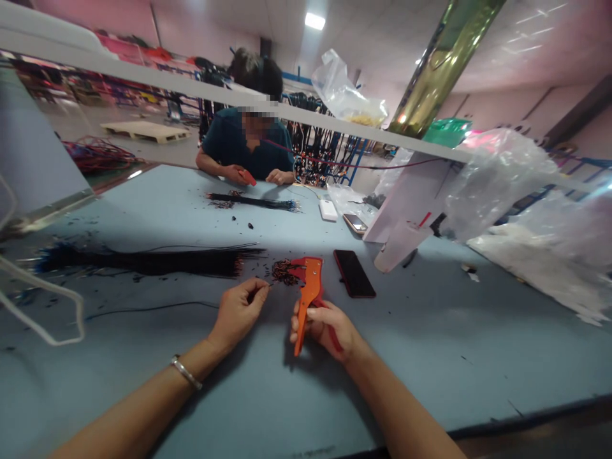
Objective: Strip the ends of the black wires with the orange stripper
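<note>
My left hand [241, 310] pinches a thin black wire [157, 308] near its end. The rest of that wire trails leftward over the table, and its tip pokes out past my fingertips. In my right hand [329, 328] are orange-and-red wire strippers [312, 280], their head pointing away from me and their handles in my grip. The wire tip is just left of the tool, apart from it. Beyond my left hand lies a thick bundle of black wires [157, 261], with blue ends on the left. A small heap of wire scraps [285, 273] sits beside the tool's head.
A dark phone [354, 273] lies right of the strippers, near a plastic cup [399, 245] with a red straw. Across the blue table [430, 357], a co-worker [248, 140] holds a red tool behind another wire bundle [253, 201]. A white shelf bar [315, 115] crosses above.
</note>
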The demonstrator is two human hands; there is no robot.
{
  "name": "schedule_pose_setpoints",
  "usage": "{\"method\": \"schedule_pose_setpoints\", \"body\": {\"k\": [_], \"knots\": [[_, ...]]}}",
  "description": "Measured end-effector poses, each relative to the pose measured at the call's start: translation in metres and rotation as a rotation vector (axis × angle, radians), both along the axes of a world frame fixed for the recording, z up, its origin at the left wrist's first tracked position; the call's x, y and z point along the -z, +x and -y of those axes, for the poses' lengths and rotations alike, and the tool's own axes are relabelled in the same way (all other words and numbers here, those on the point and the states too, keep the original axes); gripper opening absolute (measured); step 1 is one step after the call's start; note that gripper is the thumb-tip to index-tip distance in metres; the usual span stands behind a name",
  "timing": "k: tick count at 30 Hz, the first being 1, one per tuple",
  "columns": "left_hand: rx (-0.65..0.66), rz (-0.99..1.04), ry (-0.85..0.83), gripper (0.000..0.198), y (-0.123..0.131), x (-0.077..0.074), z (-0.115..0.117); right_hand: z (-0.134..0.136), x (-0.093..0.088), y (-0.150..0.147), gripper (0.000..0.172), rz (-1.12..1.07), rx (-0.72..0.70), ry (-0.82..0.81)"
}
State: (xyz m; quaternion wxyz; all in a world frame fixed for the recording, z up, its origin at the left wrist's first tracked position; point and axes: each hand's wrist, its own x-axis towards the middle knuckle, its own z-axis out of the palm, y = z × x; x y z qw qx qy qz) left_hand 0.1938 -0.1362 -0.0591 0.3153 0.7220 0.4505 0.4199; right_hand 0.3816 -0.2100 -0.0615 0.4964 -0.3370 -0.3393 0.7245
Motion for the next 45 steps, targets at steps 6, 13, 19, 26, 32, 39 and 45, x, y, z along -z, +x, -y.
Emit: {"method": "schedule_pose_setpoints", "body": {"k": [6, 13, 19, 26, 32, 39, 45], "knots": [[-0.042, 0.015, -0.013, 0.025, -0.001, -0.002, -0.001, 0.004, -0.003, 0.0, 0.03, 0.142, 0.01, 0.051], [-0.041, 0.082, -0.044, 0.026, -0.001, -0.006, 0.001, 0.009, -0.018, 0.002, 0.025, 0.464, 0.034, 0.189], [-0.02, 0.146, -0.093, 0.024, 0.001, -0.011, 0.007, 0.007, -0.016, 0.005, 0.022, 0.739, 0.186, 0.257], [0.041, 0.291, -0.22, 0.023, 0.006, -0.011, 0.011, 0.01, -0.013, -0.001, 0.023, 1.374, 0.418, 0.643], [0.169, 0.464, -0.449, 0.019, 0.01, -0.012, 0.02, 0.011, -0.007, -0.008, 0.043, 1.604, 0.412, 0.98], [0.234, 0.423, -0.405, 0.019, 0.01, -0.01, 0.021, 0.008, -0.004, -0.005, 0.044, 1.669, 0.426, 0.973], [0.309, 0.396, -0.373, 0.019, 0.012, -0.012, 0.022, 0.005, -0.002, -0.002, 0.043, 1.679, 0.454, 0.945]]}}
